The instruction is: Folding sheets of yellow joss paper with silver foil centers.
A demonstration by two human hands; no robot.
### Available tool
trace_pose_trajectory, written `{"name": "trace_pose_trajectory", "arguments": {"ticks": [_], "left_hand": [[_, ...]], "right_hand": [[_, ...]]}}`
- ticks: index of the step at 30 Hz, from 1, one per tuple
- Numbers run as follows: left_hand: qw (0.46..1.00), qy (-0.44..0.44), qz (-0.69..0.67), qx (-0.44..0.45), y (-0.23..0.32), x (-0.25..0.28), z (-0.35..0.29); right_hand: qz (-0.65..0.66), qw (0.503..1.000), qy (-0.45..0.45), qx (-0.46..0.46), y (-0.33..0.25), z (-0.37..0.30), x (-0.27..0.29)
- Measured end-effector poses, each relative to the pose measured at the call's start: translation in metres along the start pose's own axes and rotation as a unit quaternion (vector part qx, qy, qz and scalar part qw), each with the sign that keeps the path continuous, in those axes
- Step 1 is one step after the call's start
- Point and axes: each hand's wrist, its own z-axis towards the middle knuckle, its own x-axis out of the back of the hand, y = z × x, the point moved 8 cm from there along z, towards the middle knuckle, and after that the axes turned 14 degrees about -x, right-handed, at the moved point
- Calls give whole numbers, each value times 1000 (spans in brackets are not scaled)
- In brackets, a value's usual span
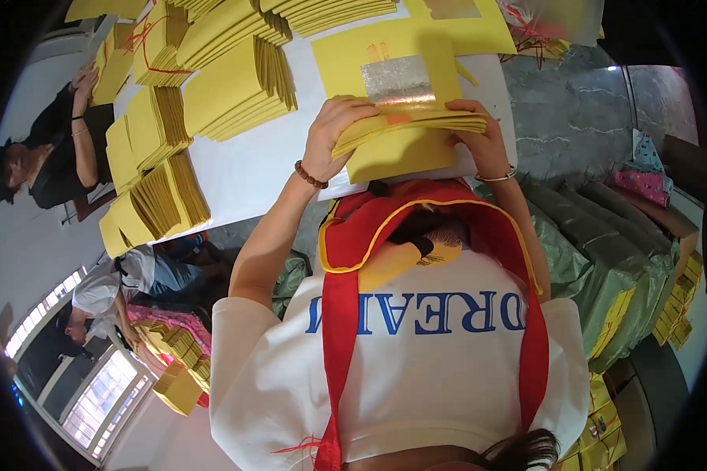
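A curved stack of yellow paper (432,122) is gripped at both ends, just above the near edge of the white table. My left hand (340,125) has its fingers over the left end, thumb side tucked behind. At the right end, my right hand (479,140) pinches the stack between thumb and fingers. Behind it lies a larger yellow sheet (334,63) with a silver foil patch (398,80) and orange marks above the foil. Part of that sheet is hidden by the stack. Yellow paper (401,161) also shows below the stack, toward my apron.
Folded yellow paper bundles (236,90) fill the left and far parts of the white table (247,177). One bundle (161,47) is tied with red string. Two people (71,149) work at left. Green-wrapped bales (605,275) stand on the floor at right.
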Motion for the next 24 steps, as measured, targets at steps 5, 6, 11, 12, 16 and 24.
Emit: {"name": "trace_pose_trajectory", "arguments": {"ticks": [5, 6, 11, 12, 16, 24], "left_hand": [[999, 14, 17, -37, 13, 9, 0], [997, 26, 47, -60, 20, 13, 1], [993, 48, 79, -78, 33, 25, -5], [998, 28, 48, -38, 27, 22, -9], [999, 31, -6, 44, 12, 12, -29], [989, 41, -29, 138, 9, 5, -47]], "right_hand": [[-13, 999, 6, 48, -8, -1, -6], [-12, 999, -15, 39, -8, -1, -10], [-45, 998, -50, 15, -9, -3, -21], [-76, 996, -29, 28, -13, -6, -23], [-171, 983, 29, 50, -14, -12, -20], [-358, 905, 116, 200, -38, -36, -32]]}}
